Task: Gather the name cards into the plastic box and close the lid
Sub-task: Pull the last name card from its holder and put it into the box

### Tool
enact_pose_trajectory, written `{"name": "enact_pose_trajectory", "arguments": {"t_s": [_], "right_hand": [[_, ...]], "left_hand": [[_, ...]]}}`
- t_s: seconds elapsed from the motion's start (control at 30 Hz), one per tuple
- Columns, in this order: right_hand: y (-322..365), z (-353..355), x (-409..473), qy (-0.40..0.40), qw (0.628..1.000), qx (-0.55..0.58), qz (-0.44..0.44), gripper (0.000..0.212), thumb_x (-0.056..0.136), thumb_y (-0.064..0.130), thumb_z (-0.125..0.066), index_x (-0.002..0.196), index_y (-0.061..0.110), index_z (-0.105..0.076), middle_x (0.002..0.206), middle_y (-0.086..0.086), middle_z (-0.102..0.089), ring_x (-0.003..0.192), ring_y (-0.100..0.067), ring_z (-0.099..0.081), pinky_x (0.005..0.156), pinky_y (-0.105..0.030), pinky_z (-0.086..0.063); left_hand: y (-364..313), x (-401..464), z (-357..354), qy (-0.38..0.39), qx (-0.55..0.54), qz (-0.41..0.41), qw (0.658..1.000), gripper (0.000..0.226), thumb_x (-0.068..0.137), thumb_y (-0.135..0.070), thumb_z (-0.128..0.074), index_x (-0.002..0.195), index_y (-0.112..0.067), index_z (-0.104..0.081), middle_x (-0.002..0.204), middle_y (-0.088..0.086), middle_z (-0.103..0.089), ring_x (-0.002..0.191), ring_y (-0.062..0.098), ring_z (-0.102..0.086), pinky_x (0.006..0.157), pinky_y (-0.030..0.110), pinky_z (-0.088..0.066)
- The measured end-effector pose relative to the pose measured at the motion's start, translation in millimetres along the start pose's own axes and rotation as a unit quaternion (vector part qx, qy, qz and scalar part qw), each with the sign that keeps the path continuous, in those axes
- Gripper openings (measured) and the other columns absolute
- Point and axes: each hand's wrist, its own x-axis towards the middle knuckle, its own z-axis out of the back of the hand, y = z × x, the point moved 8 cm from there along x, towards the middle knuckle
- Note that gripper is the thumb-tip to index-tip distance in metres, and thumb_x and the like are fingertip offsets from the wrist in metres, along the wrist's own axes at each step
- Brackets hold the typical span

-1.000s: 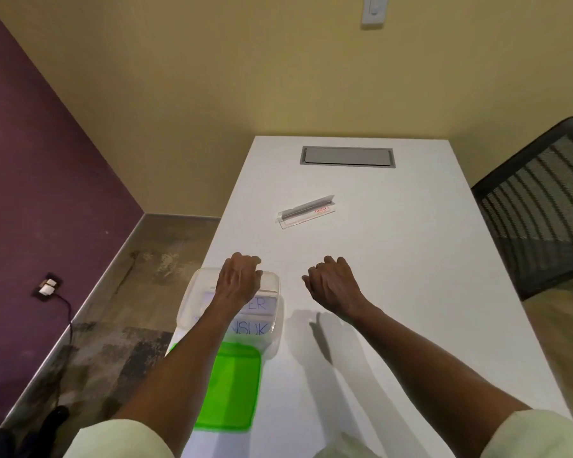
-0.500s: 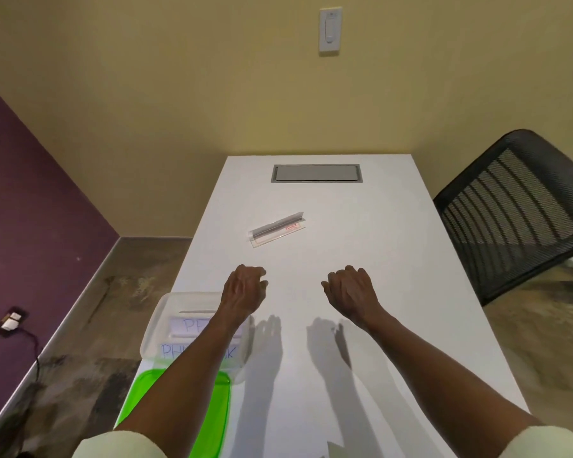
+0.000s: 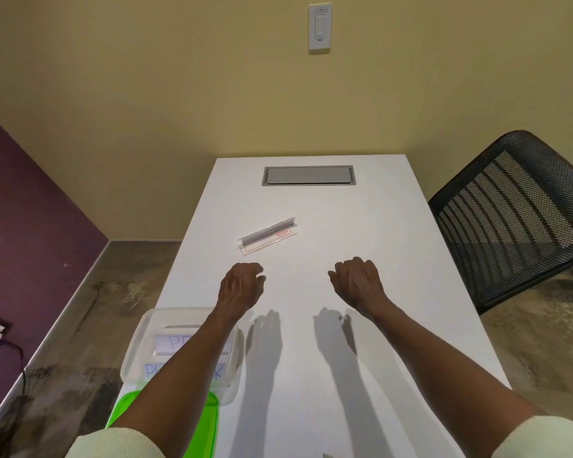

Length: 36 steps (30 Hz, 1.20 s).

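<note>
Both hands, left (image 3: 242, 285) and right (image 3: 356, 280), hung loosely curled, holding nothing. Cards (image 3: 166, 343) in the box (image 3: 136, 352) read "P…", partly hidden. The bench (image 3: 394, 259) card (image 3: 267, 235) bore an unreadable red label.

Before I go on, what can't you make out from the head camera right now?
- Writing on the name cards in the plastic box: the left forearm covers the middle letters.
- Green lid: largely hidden under the same forearm and sleeve.
- Red label on the card holder lying on the table: too small to read.
- Fingertips of the left hand and right hand: curled under, out of sight.
</note>
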Motion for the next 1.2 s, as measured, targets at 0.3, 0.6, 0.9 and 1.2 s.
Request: {"name": "enact_pose_trajectory", "arguments": {"t_s": [0.3, 0.6, 0.9, 1.2], "right_hand": [[1.3, -19.4, 28.5, -0.011, 1.000, -0.022, 0.008, 0.035, 0.054, -0.001, -0.072, 0.051, 0.016, -0.042, 0.043, -0.001, -0.036, 0.041, -0.023, -0.037, 0.046, -0.025, -0.024], [4.1, -52.5, 71.0, 0.009, 1.000, -0.006, 0.018, 0.034, 0.050, -0.002, -0.072, 0.052, 0.016, -0.043, 0.045, -0.001, -0.036, 0.041, -0.023, -0.036, 0.042, -0.025, -0.028], [14.8, -74.4, 108.3, 0.043, 0.996, 0.070, 0.029, 0.026, 0.053, -0.012, -0.068, 0.053, 0.007, -0.050, 0.044, -0.006, -0.041, 0.039, -0.026, -0.041, 0.038, -0.026, -0.034], [9.3, -143.8, 156.6, 0.211, 0.957, 0.186, -0.068, 0.016, 0.088, 0.005, -0.040, 0.077, 0.016, -0.038, 0.074, -0.005, -0.039, 0.072, -0.024, -0.035, 0.062, -0.030, -0.031]], "left_hand": [[21.2, 29.2, -13.5, 0.000, -0.006, 0.028, 1.000, 0.023, 0.087, -0.018, -0.064, 0.107, -0.009, -0.070, 0.104, 0.010, -0.074, 0.104, 0.033, -0.064, 0.082, 0.037, -0.051], [68.8, 64.4, -29.7, 0.009, -0.054, 0.115, 0.992, 0.019, 0.089, -0.020, -0.057, 0.095, -0.010, -0.072, 0.096, 0.006, -0.074, 0.096, 0.027, -0.065, 0.081, 0.033, -0.053], [113.0, 95.8, -53.1, 0.027, -0.116, 0.227, 0.967, 0.027, 0.085, -0.003, -0.046, 0.070, -0.023, -0.056, 0.075, -0.001, -0.057, 0.071, 0.021, -0.050, 0.067, 0.031, -0.045], [150.5, 129.9, -75.4, 0.003, -0.206, 0.321, 0.924, 0.022, 0.081, 0.001, -0.044, 0.064, -0.014, -0.044, 0.070, 0.006, -0.040, 0.071, 0.019, -0.034, 0.065, 0.028, -0.029]]}}
